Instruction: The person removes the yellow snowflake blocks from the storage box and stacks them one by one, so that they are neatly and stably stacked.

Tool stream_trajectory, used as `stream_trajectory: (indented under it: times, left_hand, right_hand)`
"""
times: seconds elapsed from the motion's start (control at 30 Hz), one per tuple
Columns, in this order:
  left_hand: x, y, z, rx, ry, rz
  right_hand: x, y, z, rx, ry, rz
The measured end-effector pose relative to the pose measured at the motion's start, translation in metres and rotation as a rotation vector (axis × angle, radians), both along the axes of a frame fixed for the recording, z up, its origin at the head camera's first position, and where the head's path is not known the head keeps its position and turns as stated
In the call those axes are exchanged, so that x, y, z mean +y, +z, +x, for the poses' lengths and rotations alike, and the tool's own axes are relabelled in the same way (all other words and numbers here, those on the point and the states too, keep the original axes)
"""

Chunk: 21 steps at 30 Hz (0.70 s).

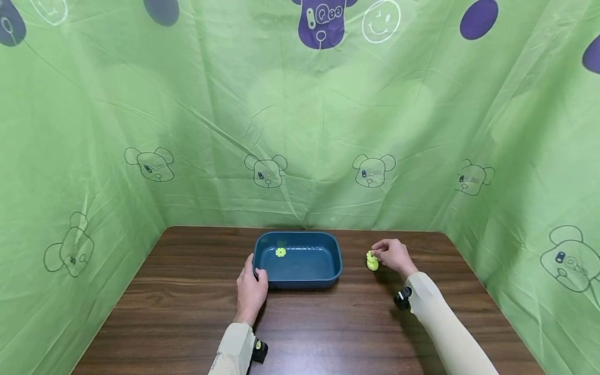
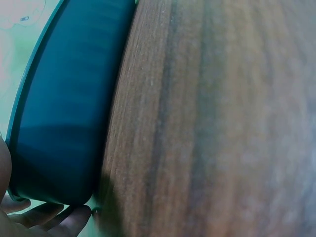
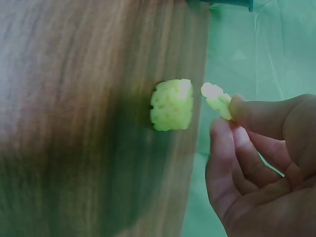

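A dark blue rectangular tub (image 1: pixel 300 284) stands on the table, and a yellow-green flower-shaped piece (image 1: pixel 280 252) lies inside it at the left. My left hand (image 1: pixel 251 291) grips the tub's left end, thumb at the rim; in the left wrist view its fingers (image 2: pixel 74 222) lie against the outer wall. To the right of the tub, my right hand (image 1: pixel 395 256) pinches another flower-shaped piece (image 3: pixel 217 101) between thumb and fingers. Just below that piece, a stack of yellow-green pieces with scalloped edges (image 3: pixel 172 105) stands on the table, apart from the pinched one.
The brown wood-grain table (image 1: pixel 328 328) reaches back to a hanging green curtain (image 1: pixel 309 203) printed with bear outlines. More of the curtain encloses the left and right sides. A small black device (image 1: pixel 403 298) is strapped at the right wrist, another (image 1: pixel 259 350) at the left.
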<state>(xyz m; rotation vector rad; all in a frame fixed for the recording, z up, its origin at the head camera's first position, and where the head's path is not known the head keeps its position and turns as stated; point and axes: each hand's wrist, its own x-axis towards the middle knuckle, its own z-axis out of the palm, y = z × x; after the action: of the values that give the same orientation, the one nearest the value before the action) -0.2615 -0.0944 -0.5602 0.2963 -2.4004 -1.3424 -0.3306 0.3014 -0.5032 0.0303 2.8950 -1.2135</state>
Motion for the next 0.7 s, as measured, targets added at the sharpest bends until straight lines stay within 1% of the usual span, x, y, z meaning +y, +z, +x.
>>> stream_trajectory:
  times: [0.1,0.23,0.37,0.5,0.7]
  left_hand:
    - [0.000,0.000,0.000,-0.004,-0.001,0.001]
    - [-0.001,0.001,0.000,-0.002,0.001,0.000]
    - [-0.001,0.001,0.000,0.002,0.000,-0.002]
    - [-0.001,0.001,0.001,0.006,0.001,-0.004]
    - [0.000,0.002,0.001,0.010,0.004,-0.005]
  right_hand:
    - [0.001,-0.003,0.002,-0.007,-0.012,0.014]
    - [0.001,-0.003,0.005,-0.043,-0.020,-0.059]
    - [0.002,-0.004,0.007,-0.070,-0.040,-0.086]
    - [0.003,-0.009,0.007,-0.076,-0.045,-0.059]
    - [0.007,-0.015,0.007,-0.050,-0.043,0.018]
